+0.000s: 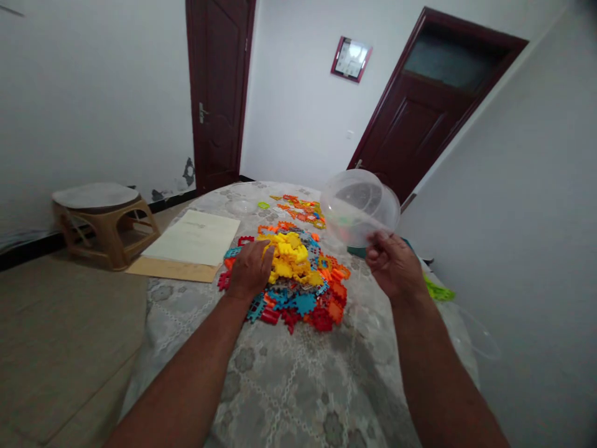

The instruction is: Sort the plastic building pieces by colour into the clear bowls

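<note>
My right hand (394, 264) grips the rim of a clear round plastic tub (357, 214), holding it tilted above the table to the right of a heap of toy building pieces. My left hand (252, 267) lies against the left side of the heap, fingers over the yellow pieces (286, 258) on top; the fingertips are partly hidden. Blue notched pieces (305, 303), red ones (321, 318) and orange ones (336, 310) spread out beneath the yellow. Behind the heap lies a smaller scatter of mostly orange flat pieces (303, 210).
A patterned cloth covers the table (280, 386). Pale paper sheets (191, 239) lie on the left over a tan envelope or board (172, 269). Bright green pieces (438, 289) sit at the right edge, near a clear round lid (480, 336). A stool (105, 221) stands on the floor at left.
</note>
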{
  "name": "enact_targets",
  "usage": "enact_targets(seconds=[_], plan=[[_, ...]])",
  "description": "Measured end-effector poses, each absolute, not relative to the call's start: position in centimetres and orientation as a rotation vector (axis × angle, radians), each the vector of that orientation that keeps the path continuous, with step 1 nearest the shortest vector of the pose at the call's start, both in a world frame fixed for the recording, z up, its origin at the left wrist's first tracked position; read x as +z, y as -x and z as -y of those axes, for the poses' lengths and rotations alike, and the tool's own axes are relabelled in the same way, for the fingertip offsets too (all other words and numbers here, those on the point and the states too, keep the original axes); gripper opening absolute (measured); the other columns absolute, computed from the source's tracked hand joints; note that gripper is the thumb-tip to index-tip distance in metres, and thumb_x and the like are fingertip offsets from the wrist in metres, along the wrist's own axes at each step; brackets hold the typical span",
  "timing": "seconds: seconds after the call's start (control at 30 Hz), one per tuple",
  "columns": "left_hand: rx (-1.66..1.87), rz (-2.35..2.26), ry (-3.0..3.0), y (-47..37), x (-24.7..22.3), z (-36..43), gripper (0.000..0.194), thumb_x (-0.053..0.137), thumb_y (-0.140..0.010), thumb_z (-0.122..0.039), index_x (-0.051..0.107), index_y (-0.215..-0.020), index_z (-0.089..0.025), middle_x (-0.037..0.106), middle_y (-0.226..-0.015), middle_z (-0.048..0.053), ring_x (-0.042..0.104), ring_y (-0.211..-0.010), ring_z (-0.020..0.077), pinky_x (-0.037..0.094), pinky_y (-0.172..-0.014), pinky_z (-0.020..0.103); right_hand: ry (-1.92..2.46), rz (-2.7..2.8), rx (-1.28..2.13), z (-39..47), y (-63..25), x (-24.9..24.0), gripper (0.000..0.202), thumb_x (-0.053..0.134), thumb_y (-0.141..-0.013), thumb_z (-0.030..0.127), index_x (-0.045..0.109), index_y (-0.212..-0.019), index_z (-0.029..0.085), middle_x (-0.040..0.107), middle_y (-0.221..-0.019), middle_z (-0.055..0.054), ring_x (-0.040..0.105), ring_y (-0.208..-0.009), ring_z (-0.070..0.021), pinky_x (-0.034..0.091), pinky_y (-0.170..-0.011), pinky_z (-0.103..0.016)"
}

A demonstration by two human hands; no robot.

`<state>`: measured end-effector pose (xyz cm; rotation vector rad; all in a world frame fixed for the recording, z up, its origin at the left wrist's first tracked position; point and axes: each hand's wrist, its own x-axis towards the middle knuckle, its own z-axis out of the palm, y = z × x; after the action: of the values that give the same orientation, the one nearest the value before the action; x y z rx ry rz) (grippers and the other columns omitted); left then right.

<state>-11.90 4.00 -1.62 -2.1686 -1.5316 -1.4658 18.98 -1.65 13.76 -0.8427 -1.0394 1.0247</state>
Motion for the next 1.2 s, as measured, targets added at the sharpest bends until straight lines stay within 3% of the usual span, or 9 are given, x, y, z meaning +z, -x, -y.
enact_targets(seconds=[0.17, 0.27, 0.4, 0.53, 0.8, 1.0, 1.1, 1.2], plan=[[-1.3, 1.525, 2.229, 11.8, -2.1, -4.6, 0.039, 0.044, -0.107, -0.041, 0.071, -0.116, -0.015, 0.075, -0.118, 0.019, 0.067, -0.116, 0.0343, 0.05, -0.109, 0.054, 1.507, 1.492, 0.177, 2.4, -28.3, 15.2, 0.032, 0.072, -0.093, 0.05, 0.079, -0.099, 0.02, 0.073, -0.07, -0.001, 0.065, -0.06, -0.016, 0.052, -0.061, -0.027], [-1.287, 1.536, 2.217, 11.7, -1.7, -4.6, 0.041, 0.046, -0.106, -0.044, 0.07, -0.12, -0.013, 0.074, -0.119, 0.02, 0.067, -0.117, 0.0354, 0.05, -0.109, 0.053, 1.819, 1.794, -0.167, 2.1, -31.6, 14.1, 0.028, 0.061, -0.099, 0.039, 0.081, -0.1, 0.019, 0.081, -0.087, -0.008, 0.073, -0.075, -0.021, 0.054, -0.077, -0.032], [-1.291, 1.534, 2.206, 11.7, -1.2, -4.4, 0.038, 0.05, -0.103, -0.045, 0.07, -0.119, -0.017, 0.075, -0.118, 0.019, 0.068, -0.117, 0.0361, 0.051, -0.109, 0.053, 2.184, 2.047, -0.357, 1.2, -32.5, 11.6, 0.033, 0.051, -0.105, 0.032, 0.081, -0.111, 0.019, 0.081, -0.116, -0.014, 0.075, -0.105, -0.0252, 0.051, -0.092, -0.031], [-1.3, 1.538, 2.226, 11.5, -1.2, -4.3, 0.038, 0.052, -0.1, -0.047, 0.069, -0.12, -0.019, 0.074, -0.119, 0.018, 0.067, -0.117, 0.037, 0.051, -0.11, 0.056, 2.406, 2.091, -0.298, 0.6, -31.9, 9.8, 0.037, 0.047, -0.108, 0.033, 0.081, -0.11, 0.018, 0.081, -0.115, -0.017, 0.075, -0.109, -0.0272, 0.05, -0.092, -0.031], [-1.26, 1.448, 2.28, 11.1, -0.7, -3.9, 0.035, 0.054, -0.098, -0.046, 0.066, -0.12, -0.02, 0.073, -0.122, 0.019, 0.066, -0.12, 0.0374, 0.052, -0.111, 0.055, 2.469, 2.102, -0.176, -0.4, -32.0, 7.8, 0.032, 0.052, -0.104, 0.023, 0.083, -0.108, 0.015, 0.08, -0.113, -0.021, 0.076, -0.11, -0.0304, 0.053, -0.095, -0.037], [-1.107, 1.473, 2.347, 10.4, -1.0, -3.8, 0.04, 0.056, -0.098, -0.043, 0.067, -0.128, -0.02, 0.07, -0.131, 0.02, 0.064, -0.127, 0.0376, 0.048, -0.114, 0.058, 2.346, 2.079, -0.176, 1.5, -32.9, 8.8, 0.035, 0.059, -0.1, 0.022, 0.075, -0.131, 0.018, 0.076, -0.132, -0.016, 0.07, -0.123, -0.0274, 0.05, -0.103, -0.034], [-0.952, 1.519, 2.374, 9.8, -0.7, -3.5, 0.042, 0.056, -0.099, -0.043, 0.068, -0.132, -0.02, 0.067, -0.14, 0.021, 0.063, -0.131, 0.0381, 0.047, -0.115, 0.058, 2.054, 1.864, -0.313, 4.1, -31.5, 9.6, 0.03, 0.053, -0.101, 0.024, 0.077, -0.118, 0.016, 0.078, -0.121, -0.017, 0.072, -0.113, -0.0291, 0.052, -0.102, -0.038], [-0.745, 1.576, 2.405, 8.9, 0.2, -3.4, 0.048, 0.055, -0.101, -0.045, 0.066, -0.138, -0.018, 0.066, -0.141, 0.022, 0.063, -0.131, 0.0391, 0.048, -0.113, 0.057, 1.53, 1.698, -0.277, 7.4, -27.7, 9.6, 0.023, 0.054, -0.102, 0.028, 0.075, -0.109, 0.022, 0.079, -0.108, -0.011, 0.073, -0.096, -0.0267, 0.056, -0.092, -0.04]])
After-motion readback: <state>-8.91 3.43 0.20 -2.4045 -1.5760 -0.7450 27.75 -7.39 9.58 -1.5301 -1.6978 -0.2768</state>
